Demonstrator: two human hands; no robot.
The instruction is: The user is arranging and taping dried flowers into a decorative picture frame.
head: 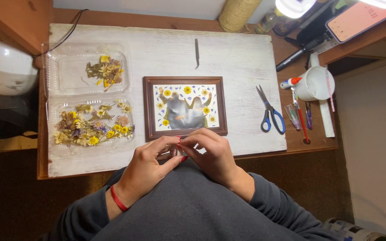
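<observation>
A small item, too hidden to be identified, is pinched between the left hand and right hand – best kept low, near the picture frame – fingertips steadied.

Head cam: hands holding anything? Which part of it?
Yes. A small object, too hidden to identify, is pinched between the fingertips of the left hand and the right hand, just below the framed flower picture. The exact grip point cannot be told.
</observation>
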